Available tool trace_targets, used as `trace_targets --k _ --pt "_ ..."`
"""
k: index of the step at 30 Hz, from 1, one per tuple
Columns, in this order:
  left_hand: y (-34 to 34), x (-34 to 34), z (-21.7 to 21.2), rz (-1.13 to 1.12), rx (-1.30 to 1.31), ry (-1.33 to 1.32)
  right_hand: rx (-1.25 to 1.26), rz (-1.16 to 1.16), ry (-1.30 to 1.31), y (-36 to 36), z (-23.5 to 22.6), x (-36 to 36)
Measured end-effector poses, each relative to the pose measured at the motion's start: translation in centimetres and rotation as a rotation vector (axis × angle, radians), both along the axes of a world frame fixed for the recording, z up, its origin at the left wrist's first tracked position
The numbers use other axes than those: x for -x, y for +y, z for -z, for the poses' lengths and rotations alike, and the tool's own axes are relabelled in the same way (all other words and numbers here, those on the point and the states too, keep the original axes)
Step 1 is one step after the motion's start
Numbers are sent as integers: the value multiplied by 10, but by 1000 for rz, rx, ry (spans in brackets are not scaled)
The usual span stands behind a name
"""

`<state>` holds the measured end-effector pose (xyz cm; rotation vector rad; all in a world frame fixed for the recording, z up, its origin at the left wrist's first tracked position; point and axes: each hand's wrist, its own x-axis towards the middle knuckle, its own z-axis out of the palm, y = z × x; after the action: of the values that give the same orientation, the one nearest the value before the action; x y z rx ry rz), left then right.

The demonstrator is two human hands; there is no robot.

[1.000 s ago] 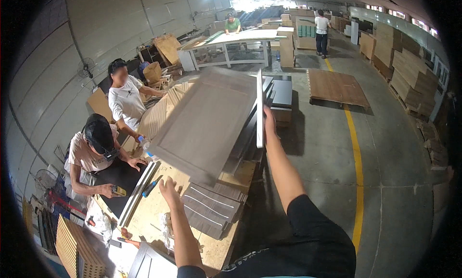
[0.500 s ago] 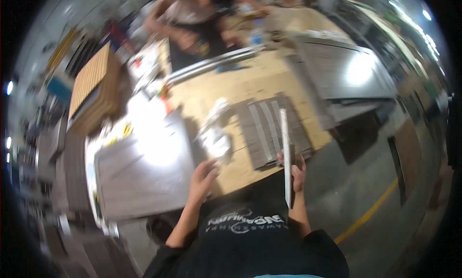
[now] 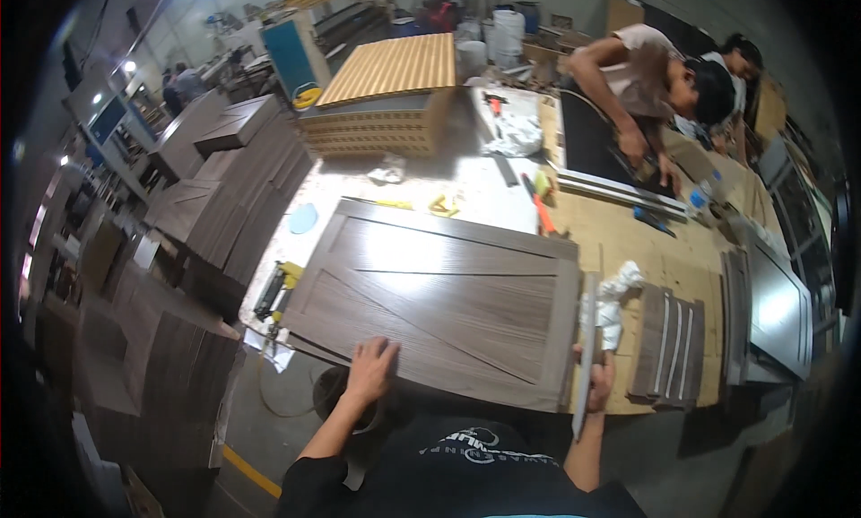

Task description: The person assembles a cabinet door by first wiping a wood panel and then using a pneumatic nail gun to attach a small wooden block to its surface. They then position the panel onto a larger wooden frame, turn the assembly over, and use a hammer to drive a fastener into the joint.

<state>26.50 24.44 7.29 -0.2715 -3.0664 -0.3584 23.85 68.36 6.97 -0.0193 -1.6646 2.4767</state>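
Worktable [image 3: 614,235] before me is bearing a framed wood-grain panel [image 3: 439,294], lying flat along the near edge. Just beside its right end, the person's right hand [image 3: 599,385] is pinching a thin board [image 3: 587,339] on edge between fingers and thumb, while the left hand [image 3: 370,367] is resting on the panel's near rim, fingers curling loosely together.

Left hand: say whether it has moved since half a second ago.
Yes: the left hand moved left, from beside the right end of the grey-brown panel to its front edge.
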Motion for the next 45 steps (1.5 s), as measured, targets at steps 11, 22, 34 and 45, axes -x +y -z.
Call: trace_targets --k 11,22,34,45 --pt "-33 33 -115 513 -159 69 -198 587 299 88 -43 -22" --pt "-56 173 -261 414 8 1007 -160 917 374 35 -85 -80" --pt "-9 348 -106 173 252 605 -849 708 -55 -104 -70 -7" --pt "36 80 34 282 -60 -72 -1548 483 -470 -134 27 118"
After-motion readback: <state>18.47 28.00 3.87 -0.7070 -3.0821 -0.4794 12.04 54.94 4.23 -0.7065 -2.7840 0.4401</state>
